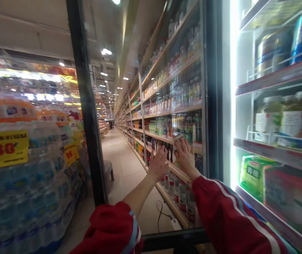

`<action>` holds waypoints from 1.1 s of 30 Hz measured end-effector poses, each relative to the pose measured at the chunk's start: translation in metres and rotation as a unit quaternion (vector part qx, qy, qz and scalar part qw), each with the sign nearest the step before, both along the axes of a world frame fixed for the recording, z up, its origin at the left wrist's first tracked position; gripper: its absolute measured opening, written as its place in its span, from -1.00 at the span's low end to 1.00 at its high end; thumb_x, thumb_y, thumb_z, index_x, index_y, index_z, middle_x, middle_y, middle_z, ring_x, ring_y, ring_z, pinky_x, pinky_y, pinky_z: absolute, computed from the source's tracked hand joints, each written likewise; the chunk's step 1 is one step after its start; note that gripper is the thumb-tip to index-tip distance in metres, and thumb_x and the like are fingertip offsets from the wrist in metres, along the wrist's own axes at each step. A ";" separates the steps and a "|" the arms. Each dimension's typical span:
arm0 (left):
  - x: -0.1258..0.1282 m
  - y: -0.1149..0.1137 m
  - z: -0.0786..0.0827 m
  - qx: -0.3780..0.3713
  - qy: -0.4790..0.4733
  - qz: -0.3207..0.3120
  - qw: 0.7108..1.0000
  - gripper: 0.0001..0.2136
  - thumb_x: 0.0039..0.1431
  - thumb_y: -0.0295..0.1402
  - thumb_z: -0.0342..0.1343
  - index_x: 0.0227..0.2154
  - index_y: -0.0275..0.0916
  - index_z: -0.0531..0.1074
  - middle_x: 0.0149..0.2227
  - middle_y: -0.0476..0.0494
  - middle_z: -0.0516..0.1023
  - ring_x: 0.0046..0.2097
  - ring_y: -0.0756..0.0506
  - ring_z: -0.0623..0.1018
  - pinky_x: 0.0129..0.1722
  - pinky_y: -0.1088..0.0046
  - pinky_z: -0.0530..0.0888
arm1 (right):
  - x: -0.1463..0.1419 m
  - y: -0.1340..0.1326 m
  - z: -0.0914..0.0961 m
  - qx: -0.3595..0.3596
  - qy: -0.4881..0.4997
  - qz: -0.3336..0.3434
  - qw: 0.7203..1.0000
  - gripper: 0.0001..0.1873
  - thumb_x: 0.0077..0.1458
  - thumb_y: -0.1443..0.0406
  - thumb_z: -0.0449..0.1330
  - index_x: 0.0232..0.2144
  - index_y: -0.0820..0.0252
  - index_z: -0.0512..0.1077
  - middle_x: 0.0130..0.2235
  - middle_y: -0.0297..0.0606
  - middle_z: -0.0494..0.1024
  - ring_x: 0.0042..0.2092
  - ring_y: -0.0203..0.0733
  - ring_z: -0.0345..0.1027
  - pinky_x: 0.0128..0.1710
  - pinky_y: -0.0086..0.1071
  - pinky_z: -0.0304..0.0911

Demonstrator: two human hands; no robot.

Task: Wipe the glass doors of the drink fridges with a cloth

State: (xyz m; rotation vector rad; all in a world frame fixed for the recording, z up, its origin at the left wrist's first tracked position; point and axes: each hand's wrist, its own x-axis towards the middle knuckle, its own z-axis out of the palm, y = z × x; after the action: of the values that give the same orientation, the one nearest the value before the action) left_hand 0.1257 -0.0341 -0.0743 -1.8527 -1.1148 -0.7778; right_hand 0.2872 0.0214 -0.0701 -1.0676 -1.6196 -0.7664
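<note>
A cooler's glass door [83, 88] with a black frame stands swung open in front of me. My left hand [158, 163] lies flat on the pane, fingers spread, holding nothing. Just to its right, my right hand [184, 155] presses a small pale cloth [177, 137] against the glass, its fingers laid over the cloth. Both arms wear red sleeves with white stripes; the left sleeve is pushed up. Through the glass I see a long aisle shelf of bottled drinks [166, 127].
The lit cooler shelves [275, 151] to the right hold jars, cans and green packs. Stacked packs of bottled water [34, 183] with a yellow price sign [4, 148] fill the left. A tiled aisle [119, 158] runs ahead, with a cable [161, 211] and a grey stool [109, 168].
</note>
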 end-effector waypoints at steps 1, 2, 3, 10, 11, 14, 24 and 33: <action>0.003 0.001 0.000 -0.003 0.003 -0.002 1.000 -0.48 0.16 -0.30 -0.06 0.18 -0.34 0.12 0.28 -0.29 0.07 0.32 -0.21 0.00 0.25 -0.01 0.02 | 0.007 0.002 0.000 -0.009 0.029 -0.017 0.999 -0.53 0.16 0.33 -0.04 0.13 0.14 0.25 0.27 -0.08 0.12 0.29 0.04 -0.08 0.18 0.11 -0.09; 0.006 0.002 0.000 -0.007 0.004 -0.004 1.000 -0.49 0.16 -0.30 -0.06 0.17 -0.34 0.13 0.28 -0.29 0.07 0.32 -0.22 0.01 0.24 -0.01 0.02 | 0.014 0.003 0.000 -0.019 0.049 -0.031 0.998 -0.52 0.16 0.33 -0.05 0.14 0.15 0.25 0.27 -0.06 0.12 0.28 0.06 -0.07 0.17 0.11 -0.08; 0.009 0.003 0.000 -0.011 0.005 -0.006 1.000 -0.49 0.16 -0.30 -0.06 0.17 -0.34 0.13 0.28 -0.30 0.08 0.31 -0.22 0.02 0.24 -0.02 0.03 | 0.020 0.004 0.000 -0.026 0.060 -0.041 0.997 -0.52 0.16 0.32 -0.05 0.14 0.16 0.24 0.27 -0.06 0.12 0.28 0.06 -0.07 0.17 0.11 -0.07; 0.042 0.010 0.000 -0.015 0.020 -0.035 0.999 -0.50 0.18 -0.29 -0.09 0.17 -0.36 0.13 0.27 -0.32 0.10 0.30 -0.22 0.07 0.22 -0.04 0.07 | 0.030 0.008 -0.016 -0.014 -0.015 -0.016 1.000 -0.54 0.15 0.35 -0.05 0.11 0.11 0.29 0.25 -0.11 0.16 0.27 0.01 -0.05 0.18 0.06 -0.07; 0.045 0.011 0.000 -0.015 0.021 -0.038 0.999 -0.50 0.18 -0.29 -0.08 0.17 -0.35 0.13 0.27 -0.31 0.09 0.30 -0.22 0.06 0.22 -0.03 0.07 | 0.033 0.009 -0.017 -0.015 -0.004 -0.019 1.000 -0.54 0.15 0.35 -0.06 0.11 0.11 0.28 0.25 -0.10 0.16 0.27 0.01 -0.04 0.17 0.06 -0.06; 0.051 0.015 -0.002 -0.020 0.020 -0.041 0.999 -0.48 0.16 -0.28 -0.06 0.18 -0.35 0.12 0.28 -0.30 0.07 0.31 -0.22 0.02 0.22 -0.02 0.08 | 0.051 0.015 -0.017 -0.023 0.079 -0.045 0.996 -0.51 0.16 0.31 -0.07 0.14 0.18 0.24 0.25 -0.03 0.14 0.25 0.09 -0.01 0.14 0.07 -0.01; 0.048 0.019 -0.013 -0.029 0.024 -0.024 0.999 -0.50 0.16 -0.29 -0.05 0.15 -0.35 0.16 0.28 -0.29 0.07 0.31 -0.20 0.04 0.23 -0.01 0.08 | 0.039 0.017 -0.032 -0.020 0.082 -0.048 0.995 -0.52 0.16 0.31 -0.06 0.14 0.23 0.24 0.25 0.01 0.13 0.26 0.07 -0.04 0.13 0.00 0.04; 0.011 0.015 -0.014 -0.008 0.000 0.006 1.000 -0.50 0.14 -0.32 -0.04 0.15 -0.34 0.16 0.27 -0.29 0.10 0.30 -0.21 0.06 0.24 0.01 0.04 | 0.023 0.012 -0.026 0.001 0.032 -0.005 0.999 -0.52 0.14 0.35 -0.03 0.13 0.10 0.25 0.25 -0.10 0.15 0.28 0.00 -0.09 0.18 0.03 -0.07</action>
State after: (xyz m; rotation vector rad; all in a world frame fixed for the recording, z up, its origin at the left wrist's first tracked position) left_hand 0.1371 -0.0190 -0.0888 -1.8586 -1.1347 -0.7646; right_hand 0.3103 0.0336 -0.0962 -1.0881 -1.5608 -0.7339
